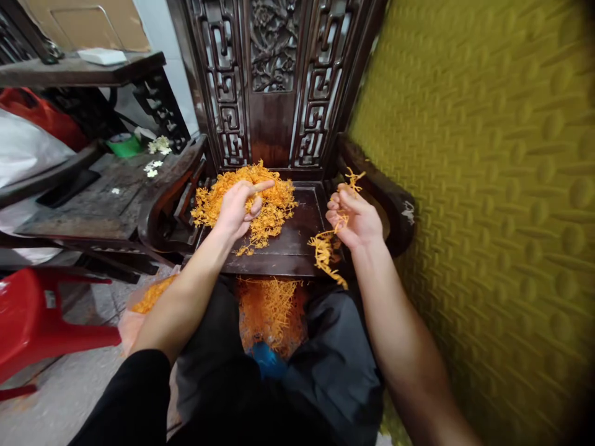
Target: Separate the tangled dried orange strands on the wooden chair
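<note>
**Two hands among orange strands on a carved wooden chair**

Two bare hands work over the dark seat of a carved wooden chair (297, 232). The left hand (239, 207) rests on the near edge of a pile of orange strands (274, 198) heaped at the back of the seat, against the carved backrest. Its fingers are loosely curled with the forefinger stretched out over the pile; whether it has hold of any strands cannot be told from this view.

The right hand (354, 218) is raised just above the seat's right side, near the chair's armrest (395, 204). Its fingers are half curled around a small bunch of strands (328, 244); some stick up above the fingertips and more trail down past the front edge of the seat. The two hands are apart, with bare dark wood between them.

Below the seat, between the person's knees, more orange strands (269, 313) lie gathered in what seems to be a bag, with something blue (267, 359) just under them. Another batch of orange material (151, 296) shows in a clear bag beside the left forearm.

To the left stands a low dark desk (93, 198) carrying a green roll (124, 144) and a few small white flowers (159, 145). A red plastic stool (41, 322) stands on the floor at the left edge. A yellow embossed wall (488, 217) fills the right side.
</note>
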Available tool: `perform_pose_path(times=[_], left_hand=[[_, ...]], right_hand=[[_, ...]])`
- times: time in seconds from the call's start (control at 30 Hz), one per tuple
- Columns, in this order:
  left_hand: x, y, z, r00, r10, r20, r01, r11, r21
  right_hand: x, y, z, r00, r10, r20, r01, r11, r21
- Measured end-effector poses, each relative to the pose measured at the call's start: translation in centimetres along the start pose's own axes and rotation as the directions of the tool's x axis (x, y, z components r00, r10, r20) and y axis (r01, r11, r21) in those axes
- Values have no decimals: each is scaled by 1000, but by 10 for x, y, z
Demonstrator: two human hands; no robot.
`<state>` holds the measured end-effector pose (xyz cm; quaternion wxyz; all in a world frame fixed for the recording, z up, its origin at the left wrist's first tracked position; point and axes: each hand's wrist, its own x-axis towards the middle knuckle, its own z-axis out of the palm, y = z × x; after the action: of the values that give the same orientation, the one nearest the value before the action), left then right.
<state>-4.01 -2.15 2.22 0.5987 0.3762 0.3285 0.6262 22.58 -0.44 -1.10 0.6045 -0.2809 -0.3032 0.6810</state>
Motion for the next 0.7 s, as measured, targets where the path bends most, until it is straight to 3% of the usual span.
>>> perform_pose_path(times=[0.13, 0.23, 0.37, 0.5, 0.6, 0.7], left_hand=[[-11, -19, 11, 983, -120, 136, 91, 975, 205], [-13, -27, 12, 955, -244, 168, 150, 887, 436], [-14, -32, 7, 970, -154, 190, -45, 652, 757], [-15, -37, 4, 977, -82, 195, -135, 465, 875], [-14, -43, 5, 972, -90, 217, -164, 404, 900], [-10, -41, 5, 962, -75, 263, -211, 408, 888]], right_hand=[[-4, 13, 18, 995, -96, -33, 90, 984, -153], [-5, 17, 24, 981, -187, -46, 175, 966, -191], [-8, 17, 28, 961, -276, -34, 264, 944, -195], [-15, 15, 38, 949, -314, -9, 301, 917, -262], [-17, 12, 42, 944, -330, 11, 317, 898, -305], [-10, 9, 31, 945, -327, 7, 313, 895, -318]])
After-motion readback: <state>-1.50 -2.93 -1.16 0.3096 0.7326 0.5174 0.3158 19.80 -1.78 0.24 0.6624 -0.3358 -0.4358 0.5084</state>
